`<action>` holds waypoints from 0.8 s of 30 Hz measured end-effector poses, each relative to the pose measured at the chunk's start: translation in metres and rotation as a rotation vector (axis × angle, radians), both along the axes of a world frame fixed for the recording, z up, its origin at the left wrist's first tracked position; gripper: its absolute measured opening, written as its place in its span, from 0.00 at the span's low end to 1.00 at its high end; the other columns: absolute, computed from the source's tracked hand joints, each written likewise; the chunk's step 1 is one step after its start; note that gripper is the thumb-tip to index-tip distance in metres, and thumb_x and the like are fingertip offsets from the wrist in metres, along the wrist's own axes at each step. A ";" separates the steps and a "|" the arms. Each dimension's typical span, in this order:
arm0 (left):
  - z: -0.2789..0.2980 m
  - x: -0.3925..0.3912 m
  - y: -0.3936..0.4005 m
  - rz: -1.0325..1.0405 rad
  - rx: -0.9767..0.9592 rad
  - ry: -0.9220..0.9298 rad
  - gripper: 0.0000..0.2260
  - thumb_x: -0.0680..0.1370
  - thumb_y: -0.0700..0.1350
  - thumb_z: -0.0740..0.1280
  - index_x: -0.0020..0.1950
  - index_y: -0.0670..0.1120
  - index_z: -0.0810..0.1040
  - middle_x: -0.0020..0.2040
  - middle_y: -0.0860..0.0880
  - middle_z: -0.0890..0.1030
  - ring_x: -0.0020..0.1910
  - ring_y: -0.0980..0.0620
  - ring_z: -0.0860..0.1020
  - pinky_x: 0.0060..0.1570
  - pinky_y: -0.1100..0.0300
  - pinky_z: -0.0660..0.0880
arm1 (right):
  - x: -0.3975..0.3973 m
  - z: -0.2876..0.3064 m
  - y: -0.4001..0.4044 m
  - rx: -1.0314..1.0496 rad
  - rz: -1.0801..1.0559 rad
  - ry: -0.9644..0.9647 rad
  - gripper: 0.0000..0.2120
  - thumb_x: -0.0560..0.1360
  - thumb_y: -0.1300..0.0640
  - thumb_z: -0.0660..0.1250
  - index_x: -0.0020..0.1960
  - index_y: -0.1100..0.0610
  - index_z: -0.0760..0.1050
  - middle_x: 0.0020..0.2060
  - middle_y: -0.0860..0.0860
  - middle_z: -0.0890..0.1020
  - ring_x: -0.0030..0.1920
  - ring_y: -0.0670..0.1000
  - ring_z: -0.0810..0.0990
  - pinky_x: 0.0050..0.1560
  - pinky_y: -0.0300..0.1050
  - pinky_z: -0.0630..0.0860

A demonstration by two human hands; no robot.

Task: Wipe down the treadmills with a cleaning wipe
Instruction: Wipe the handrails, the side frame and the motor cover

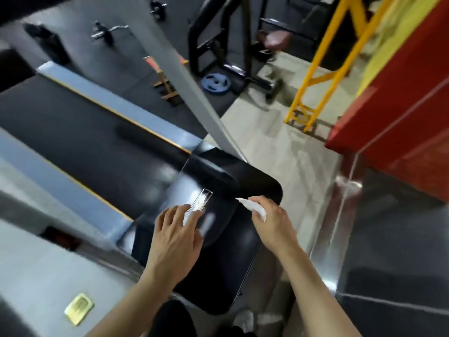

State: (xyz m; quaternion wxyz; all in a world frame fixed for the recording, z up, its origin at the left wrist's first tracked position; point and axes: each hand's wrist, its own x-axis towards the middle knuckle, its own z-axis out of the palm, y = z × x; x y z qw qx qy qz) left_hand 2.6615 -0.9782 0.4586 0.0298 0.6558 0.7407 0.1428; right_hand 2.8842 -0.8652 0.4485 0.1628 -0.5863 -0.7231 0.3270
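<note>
Two hands on the glossy motor cover [218, 251]: left hand [178, 235] flat, right hand [269, 220] pinching the wipe [252, 207]. Belt [85, 122], rails probably left.

— What sort of place is this?
— A gym. A treadmill [97, 132] fills the near view — black belt, grey side rails, glossy motor hood.
— Anything else?
— A blue weight plate [215, 84] lies on the dark rubber floor [102, 59], beside a black machine frame [218, 40]. Farther back, a curl bar [107, 31] loaded with plates, and a yellow steel frame [323, 62] by a red wall [401, 93].
</note>
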 end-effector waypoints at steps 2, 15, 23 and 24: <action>-0.001 0.002 -0.016 0.116 -0.029 -0.012 0.18 0.75 0.49 0.59 0.61 0.47 0.80 0.62 0.45 0.79 0.61 0.41 0.77 0.63 0.43 0.72 | -0.004 -0.002 0.005 -0.019 0.078 0.002 0.15 0.78 0.58 0.64 0.62 0.43 0.76 0.52 0.41 0.81 0.50 0.46 0.79 0.46 0.35 0.70; -0.049 0.011 -0.042 0.478 -0.134 -0.093 0.19 0.75 0.50 0.58 0.60 0.47 0.81 0.60 0.47 0.80 0.60 0.42 0.78 0.63 0.46 0.70 | -0.061 -0.046 0.044 -0.150 0.456 0.042 0.14 0.77 0.59 0.65 0.59 0.44 0.78 0.50 0.42 0.81 0.50 0.44 0.80 0.55 0.46 0.78; -0.131 0.045 0.051 0.748 -0.227 -0.170 0.18 0.74 0.48 0.59 0.59 0.46 0.81 0.59 0.46 0.80 0.59 0.42 0.77 0.62 0.46 0.71 | -0.092 -0.126 0.155 -0.258 0.762 -0.068 0.15 0.76 0.59 0.65 0.59 0.44 0.77 0.49 0.43 0.82 0.49 0.44 0.81 0.52 0.40 0.77; -0.147 0.052 0.063 0.784 -0.240 -0.183 0.18 0.74 0.48 0.59 0.59 0.47 0.81 0.59 0.46 0.80 0.59 0.42 0.77 0.62 0.47 0.71 | -0.095 -0.142 0.171 -0.269 0.803 -0.089 0.15 0.76 0.59 0.65 0.59 0.44 0.77 0.48 0.43 0.82 0.48 0.44 0.81 0.51 0.38 0.76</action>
